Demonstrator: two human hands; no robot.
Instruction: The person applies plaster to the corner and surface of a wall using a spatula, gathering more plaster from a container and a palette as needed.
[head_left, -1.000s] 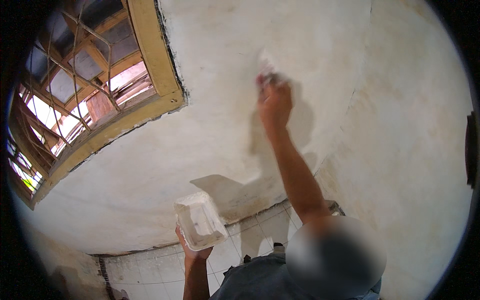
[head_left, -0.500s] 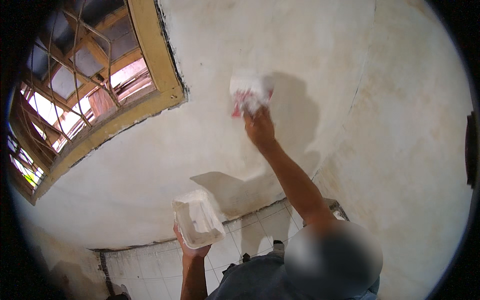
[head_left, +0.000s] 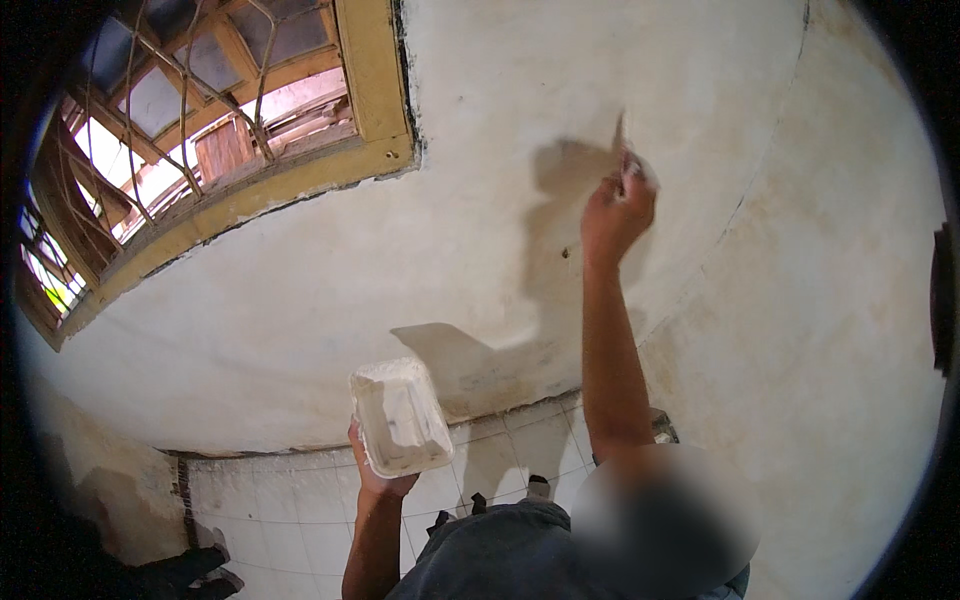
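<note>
Two bare hands are at work before a pale, patchy wall, smeared white over beige. Toward 2 o'clock from the middle, the right hand has its fingers closed round a scraper, its blade seen edge-on (whether it touches the wall, I cannot tell). Toward 7 o'clock, the left hand has its fingers curled against the side and underside of a whitish tub, with white paste smeared inside. A dark shadow falls on the wall beside the right hand and stretches down toward 6 o'clock; a small dark hole shows within it.

At 10 o'clock sits a window with a yellowish frame and a bent metal grille. A thin dark crack runs down past 2 o'clock. White floor tiles spread at 7 o'clock, with another person's dark legs near the rim.
</note>
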